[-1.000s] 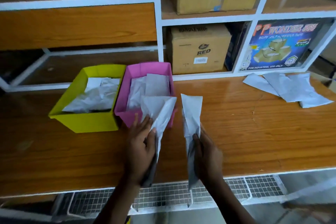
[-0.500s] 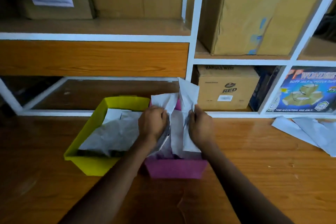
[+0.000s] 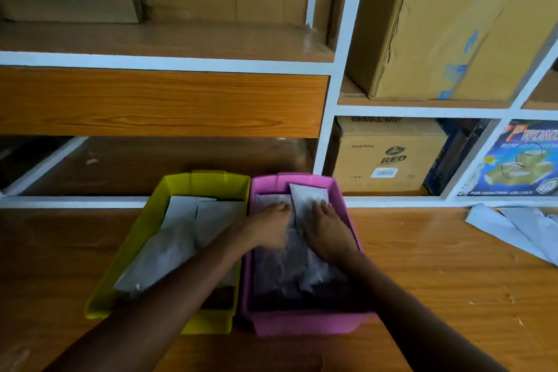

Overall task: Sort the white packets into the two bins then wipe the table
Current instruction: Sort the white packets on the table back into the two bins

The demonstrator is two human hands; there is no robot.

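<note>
Bare worktop (image 3: 60,251) on the far left, plenty of open room there, running back to the white shelf rail. Next, the yellow bin (image 3: 142,238), its long axis running away from the camera, back edge near the rail. White packets (image 3: 181,238) lie inside, long sides along the bin, overlapping, the near end in shadow. The left forearm crosses over this bin's near right corner.

Right beside it, walls touching, the pink bin (image 3: 305,328), same orientation. Both hands are down inside. Left hand (image 3: 268,228) is flat, palm down, fingers spread forward, pressing on the packets (image 3: 308,198) rather than gripping; it is blurred. Right hand (image 3: 327,228) is also flat and open, palm down on a packet that points toward the bin's back right corner, slightly tilted. Packets below are crumpled and dark in shadow.

Right of the pink bin, a wide stretch of open worktop. At the far right edge, loose packets (image 3: 513,229) lie flat and overlapping, long axes slanting toward the near right, partly cut off by the frame.
</note>
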